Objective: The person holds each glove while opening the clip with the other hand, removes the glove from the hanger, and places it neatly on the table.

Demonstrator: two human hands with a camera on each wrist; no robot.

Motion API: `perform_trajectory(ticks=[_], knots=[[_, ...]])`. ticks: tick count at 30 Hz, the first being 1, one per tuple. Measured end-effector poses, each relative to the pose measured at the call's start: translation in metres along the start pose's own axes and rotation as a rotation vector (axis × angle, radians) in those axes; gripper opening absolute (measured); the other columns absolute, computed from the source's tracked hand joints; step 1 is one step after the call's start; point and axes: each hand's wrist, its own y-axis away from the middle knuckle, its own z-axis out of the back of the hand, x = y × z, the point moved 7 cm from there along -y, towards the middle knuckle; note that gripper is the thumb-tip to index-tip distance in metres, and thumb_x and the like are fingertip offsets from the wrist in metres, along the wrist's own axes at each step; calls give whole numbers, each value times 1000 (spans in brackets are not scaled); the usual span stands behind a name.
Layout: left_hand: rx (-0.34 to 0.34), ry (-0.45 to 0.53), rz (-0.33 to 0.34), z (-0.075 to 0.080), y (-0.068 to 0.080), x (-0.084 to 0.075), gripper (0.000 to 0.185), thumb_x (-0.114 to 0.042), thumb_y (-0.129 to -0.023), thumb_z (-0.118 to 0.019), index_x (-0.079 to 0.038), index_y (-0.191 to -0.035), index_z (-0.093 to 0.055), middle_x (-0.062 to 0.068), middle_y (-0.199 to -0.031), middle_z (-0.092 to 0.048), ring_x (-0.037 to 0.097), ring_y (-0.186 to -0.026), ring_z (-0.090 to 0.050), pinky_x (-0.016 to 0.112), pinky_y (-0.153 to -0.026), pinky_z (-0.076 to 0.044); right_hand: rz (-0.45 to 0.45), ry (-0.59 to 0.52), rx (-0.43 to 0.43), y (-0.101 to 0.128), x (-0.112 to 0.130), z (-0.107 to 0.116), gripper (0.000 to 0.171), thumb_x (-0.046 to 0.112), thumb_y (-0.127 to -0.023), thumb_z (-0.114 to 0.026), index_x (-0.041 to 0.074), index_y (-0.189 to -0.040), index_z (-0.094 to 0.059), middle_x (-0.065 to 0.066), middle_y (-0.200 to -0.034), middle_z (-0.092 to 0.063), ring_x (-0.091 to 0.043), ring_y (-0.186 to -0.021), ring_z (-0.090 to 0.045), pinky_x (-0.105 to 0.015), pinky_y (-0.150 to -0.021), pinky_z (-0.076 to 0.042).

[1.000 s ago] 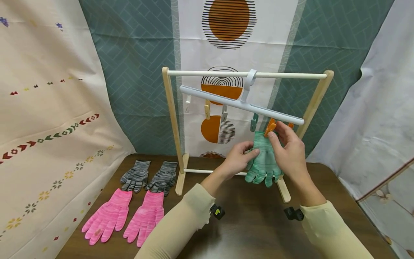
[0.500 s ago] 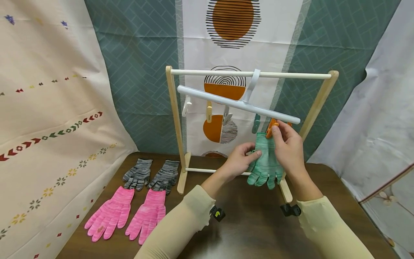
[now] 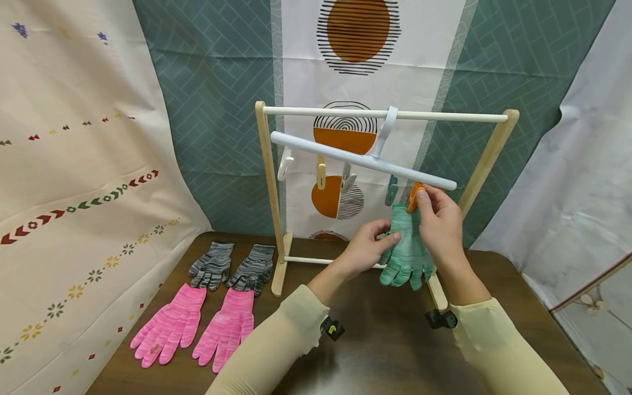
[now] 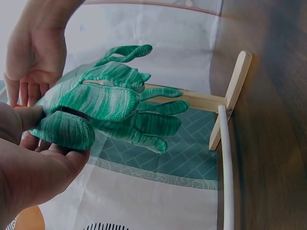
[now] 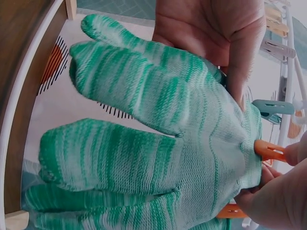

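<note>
Striped green knit gloves (image 3: 406, 247) hang at the right part of a pale grey hanger (image 3: 340, 154), fingers downward. My left hand (image 3: 367, 244) pinches the glove's edge between thumb and fingers. My right hand (image 3: 441, 222) pinches an orange clothespin (image 3: 415, 198) at the cuff. Seen from the right wrist, the clothespin's tip (image 5: 265, 149) overlaps the cuff, and a second orange clothespin (image 5: 231, 211) shows behind the glove. In the left wrist view more green glove fingers (image 4: 160, 117) spread out behind the nearer one.
The hanger tilts down to the right from the wooden rack's top rod (image 3: 321, 112). White (image 3: 285, 164), yellow (image 3: 321, 174), grey (image 3: 347, 178) and teal (image 3: 391, 191) clothespins hang along it. Pink gloves (image 3: 170, 323) and dark grey gloves (image 3: 212, 266) lie on the table's left.
The head view has shifted slightly. The hanger has turned a little on the rod, and its clothespins have swung. Both hands keep their grips on the glove and the orange clothespin.
</note>
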Motion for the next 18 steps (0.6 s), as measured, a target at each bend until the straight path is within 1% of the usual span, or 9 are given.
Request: perform_trajectory(ticks=[4, 8, 18], knots=[[-1, 1, -2, 0, 0, 2, 27, -14, -109, -62, 0, -132, -67, 7, -119, -71, 11, -98, -67, 25, -86, -55, 0, -17, -16, 0, 1, 0, 45, 29, -113, -55, -4, -143, -61, -21, -127, -71, -11, -111, -65, -19, -93, -50], [-9, 1, 5, 1, 1, 2, 28, -14, -109, -62, 0, -133, -67, 6, -119, -71, 10, -99, -67, 25, -86, -56, -1, -14, -37, 0, 3, 2, 43, 26, -111, -59, -5, -140, -63, -21, -125, -71, -9, -109, -66, -18, -92, -50], [-64, -36, 15, 4, 1, 0, 25, -14, -109, -63, 1, -128, -69, 8, -115, -71, 11, -95, -66, 25, -83, -55, 47, 29, -109, 2, 5, 7, 39, 24, -109, -64, -6, -134, -67, -20, -119, -74, -7, -103, -67, -18, -89, -51]])
